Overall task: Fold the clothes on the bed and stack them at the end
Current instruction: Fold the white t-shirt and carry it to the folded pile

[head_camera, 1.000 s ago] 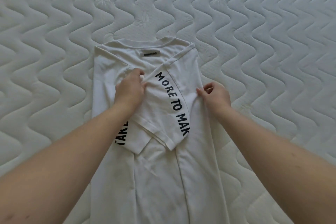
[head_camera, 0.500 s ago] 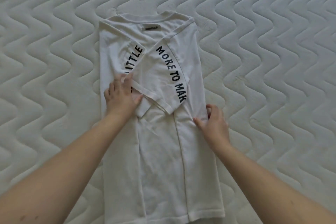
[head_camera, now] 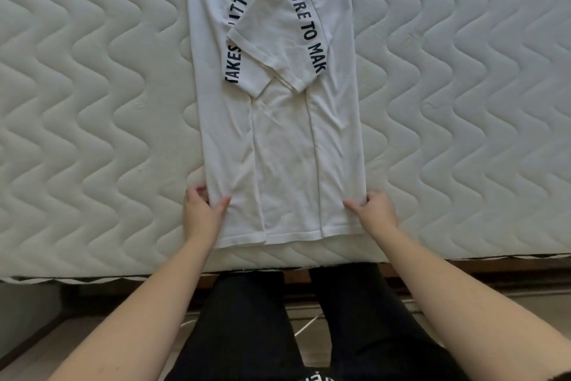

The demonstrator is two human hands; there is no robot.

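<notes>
Pinched in my left hand [head_camera: 202,213] and right hand [head_camera: 375,210]: side edges near hem of white T-shirt [head_camera: 284,149], sides and sleeves folded in, flat on quilted mattress [head_camera: 92,102], hem near its front edge

Mattress [head_camera: 92,102]: off-white, quilted in wavy stitched channels; fills the far and middle part of the view from left to right.
Mattress near edge [head_camera: 463,252]: runs left to right, with a dark seam line along it, slightly higher at the right.
Bed frame [head_camera: 494,269]: dark brown wood strip showing just under the mattress edge, clearest at the right.
Floor [head_camera: 37,359]: pale, smooth surface, near left and near right.
Cable [head_camera: 304,329]: thin white line lying on the floor near the middle.
Light: soft, even, with no hard shadows on the quilting.
</notes>
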